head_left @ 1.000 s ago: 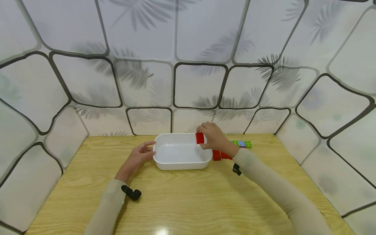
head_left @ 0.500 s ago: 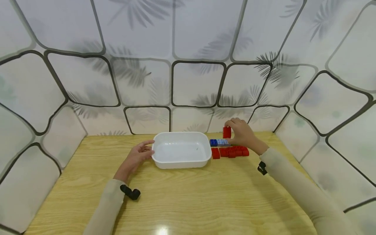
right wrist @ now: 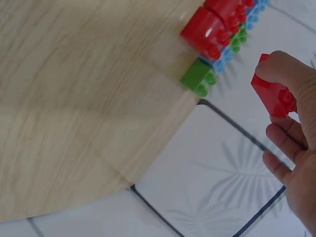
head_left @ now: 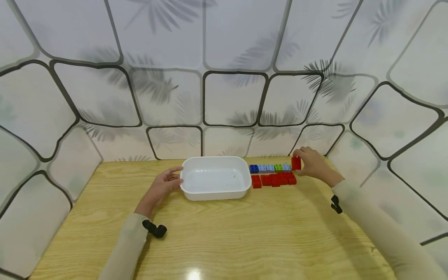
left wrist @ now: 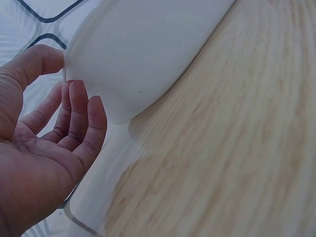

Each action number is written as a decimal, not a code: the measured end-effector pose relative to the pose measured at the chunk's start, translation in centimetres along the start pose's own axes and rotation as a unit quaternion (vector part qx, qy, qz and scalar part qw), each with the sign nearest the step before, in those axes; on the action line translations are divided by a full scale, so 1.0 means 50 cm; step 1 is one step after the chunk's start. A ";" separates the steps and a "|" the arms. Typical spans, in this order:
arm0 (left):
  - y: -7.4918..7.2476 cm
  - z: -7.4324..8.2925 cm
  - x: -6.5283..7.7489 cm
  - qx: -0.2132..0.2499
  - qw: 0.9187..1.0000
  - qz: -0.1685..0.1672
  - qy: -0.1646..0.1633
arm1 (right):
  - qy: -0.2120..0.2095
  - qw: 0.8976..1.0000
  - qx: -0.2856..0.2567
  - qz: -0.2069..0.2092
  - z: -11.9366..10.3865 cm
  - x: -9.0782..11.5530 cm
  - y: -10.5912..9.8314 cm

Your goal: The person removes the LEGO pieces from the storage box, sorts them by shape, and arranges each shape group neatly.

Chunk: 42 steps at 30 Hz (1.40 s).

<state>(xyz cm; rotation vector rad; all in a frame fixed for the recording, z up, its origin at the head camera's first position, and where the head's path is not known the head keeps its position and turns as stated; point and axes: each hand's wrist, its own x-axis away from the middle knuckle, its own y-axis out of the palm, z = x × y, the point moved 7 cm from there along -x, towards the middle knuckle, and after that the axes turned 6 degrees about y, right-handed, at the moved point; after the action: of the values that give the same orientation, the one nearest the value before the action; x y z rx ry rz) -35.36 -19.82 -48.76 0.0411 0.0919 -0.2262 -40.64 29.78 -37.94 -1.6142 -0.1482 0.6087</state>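
Note:
My left hand (head_left: 162,186) is at the left end of a white plastic basin (head_left: 217,196), thumb and curled fingers on its rim. In the left wrist view, that hand (left wrist: 54,128) has some fingertips below the rim of the basin (left wrist: 143,54). My right hand (head_left: 313,163) pinches a red toy brick (head_left: 296,163), raised at the right end of a brick row. The right wrist view shows the red brick (right wrist: 274,91) between thumb and fingers, apart from the green brick (right wrist: 198,77) that ends the row.
Right of the basin, a back row of blue, light blue and green bricks (head_left: 270,168) lies behind a front row of red bricks (head_left: 274,179). The wooden table (head_left: 224,237) meets patterned walls (head_left: 231,140) at the back and sides.
My right hand has carried the red brick from above the basin's right side to the right, past the rows, uncovering them. My left hand has stayed on the basin.

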 end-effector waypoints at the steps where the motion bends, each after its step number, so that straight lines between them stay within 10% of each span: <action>1: 0.000 0.000 0.000 0.000 1.000 -0.001 0.000 | 0.004 1.000 0.002 -0.006 0.006 0.005 0.002; 42: 0.001 0.005 0.002 -0.019 1.000 -0.002 -0.001 | 0.057 0.987 -0.103 -0.111 0.068 0.066 0.096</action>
<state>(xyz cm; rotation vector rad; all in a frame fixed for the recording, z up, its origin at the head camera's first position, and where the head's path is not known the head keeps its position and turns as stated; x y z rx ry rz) -35.22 -19.80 -48.50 0.0028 0.0940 -0.2293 -40.67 33.50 -43.56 -1.7978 -0.3097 0.3359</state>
